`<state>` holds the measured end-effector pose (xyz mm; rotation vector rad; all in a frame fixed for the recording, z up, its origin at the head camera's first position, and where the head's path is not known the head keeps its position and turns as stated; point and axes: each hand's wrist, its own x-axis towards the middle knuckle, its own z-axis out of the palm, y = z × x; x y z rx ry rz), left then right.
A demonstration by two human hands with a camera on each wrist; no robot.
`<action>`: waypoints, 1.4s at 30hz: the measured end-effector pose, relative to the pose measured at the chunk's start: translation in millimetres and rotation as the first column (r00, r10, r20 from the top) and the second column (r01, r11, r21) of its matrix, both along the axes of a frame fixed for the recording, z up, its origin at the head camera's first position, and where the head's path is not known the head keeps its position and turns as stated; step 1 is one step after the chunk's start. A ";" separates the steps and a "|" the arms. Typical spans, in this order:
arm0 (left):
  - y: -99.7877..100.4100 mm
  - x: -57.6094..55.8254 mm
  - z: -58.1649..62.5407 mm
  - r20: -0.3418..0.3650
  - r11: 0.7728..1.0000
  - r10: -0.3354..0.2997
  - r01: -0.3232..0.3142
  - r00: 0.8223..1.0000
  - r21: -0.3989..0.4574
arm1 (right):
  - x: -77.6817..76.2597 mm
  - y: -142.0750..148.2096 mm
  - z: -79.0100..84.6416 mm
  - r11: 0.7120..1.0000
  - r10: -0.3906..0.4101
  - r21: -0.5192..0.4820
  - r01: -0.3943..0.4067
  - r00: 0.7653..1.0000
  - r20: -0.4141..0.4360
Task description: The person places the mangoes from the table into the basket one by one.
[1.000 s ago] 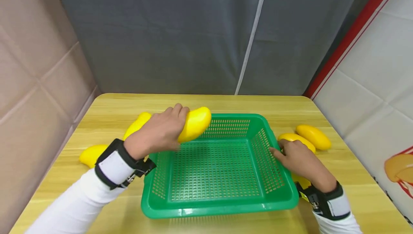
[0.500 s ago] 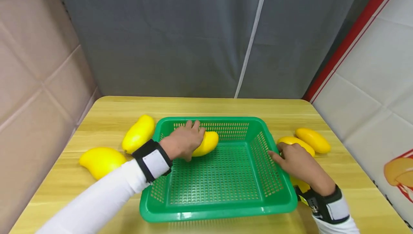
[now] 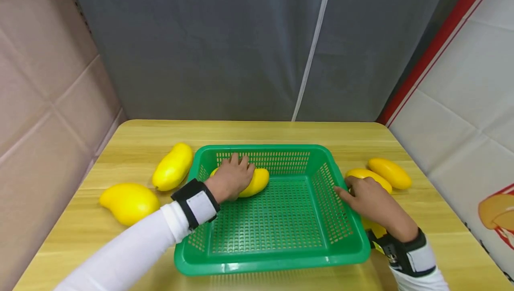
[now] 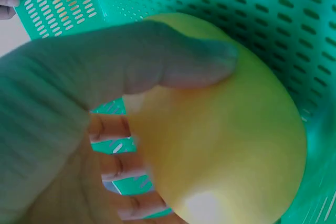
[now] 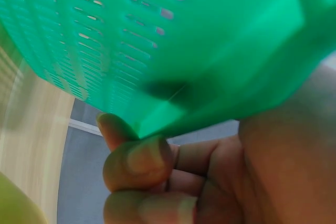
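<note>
A green plastic basket (image 3: pixel 273 268) with slotted walls stands on the table. Inside it, by the back left corner, lies a yellow mango (image 3: pixel 257 182). My left hand (image 3: pixel 232 179) grips this mango from above; in the left wrist view the thumb presses along one side of the mango (image 4: pixel 236 129) and the fingers reach round the other. At the basket's right side, my right hand (image 3: pixel 371 199) holds the rim, thumb over the inside. Its fingers curl under the basket's edge (image 5: pixel 210 121) in the right wrist view.
Left of the basket, two mangoes lie on the wooden table (image 3: pixel 140 143): a rounder one (image 3: pixel 130 202) and a longer one (image 3: pixel 172 167). More mangoes rest at the right, including one (image 3: pixel 389 173) behind my right hand. A grey curtain (image 3: pixel 201 50) hangs behind the table.
My left hand has carried the mango from above the basket's left rim down into the basket. My right hand has stayed on the right rim.
</note>
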<state>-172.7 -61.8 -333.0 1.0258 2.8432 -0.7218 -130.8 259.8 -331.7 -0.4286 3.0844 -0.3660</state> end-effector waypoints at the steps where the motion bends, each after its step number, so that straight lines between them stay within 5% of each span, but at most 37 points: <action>1: -1.1 1.3 -1.1 -0.018 1.000 -0.007 0.007 1.000 0.003 | 0.0 0.0 -0.2 1.000 0.002 0.000 -0.002 1.000 0.002; 7: -3.4 6.2 -2.6 -0.069 0.999 0.001 0.001 0.998 0.035 | -0.4 0.4 0.6 1.000 -0.008 -0.001 0.008 1.000 0.025; 30: -2.8 4.1 -0.8 0.056 0.995 0.070 -0.074 0.996 0.071 | -0.4 -1.1 2.0 1.000 -0.018 0.007 0.018 0.998 0.056; 37: -9.2 9.7 27.2 0.058 0.988 0.037 -0.045 0.998 0.145 | -1.0 -0.5 2.7 1.000 -0.020 0.010 0.020 0.998 0.061; 42: -25.8 9.0 51.3 -0.058 0.972 0.029 -0.014 0.998 0.235 | 0.2 -0.5 3.1 1.000 -0.017 0.006 0.017 0.998 0.068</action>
